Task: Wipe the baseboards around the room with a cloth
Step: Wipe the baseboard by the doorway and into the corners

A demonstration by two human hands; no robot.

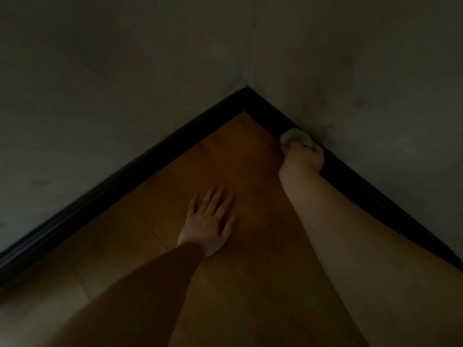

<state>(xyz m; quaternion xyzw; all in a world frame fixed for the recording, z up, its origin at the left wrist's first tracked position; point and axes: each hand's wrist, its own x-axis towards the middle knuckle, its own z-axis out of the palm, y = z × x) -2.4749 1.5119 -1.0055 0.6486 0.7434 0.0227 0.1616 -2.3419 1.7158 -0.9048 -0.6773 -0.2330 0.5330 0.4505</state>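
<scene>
The left arm wears a long, plain, dark brown sleeve [140, 291] that fits closely and ends at the wrist in a straight cuff, leaving the left hand [209, 221] bare. The right forearm [333, 229] has no sleeve along the whole length that shows, and the right hand [304, 156] is bare as well. In the dim light no ring, watch or bracelet can be made out on either hand or wrist, and the sleeve shows no pattern or marking.
</scene>
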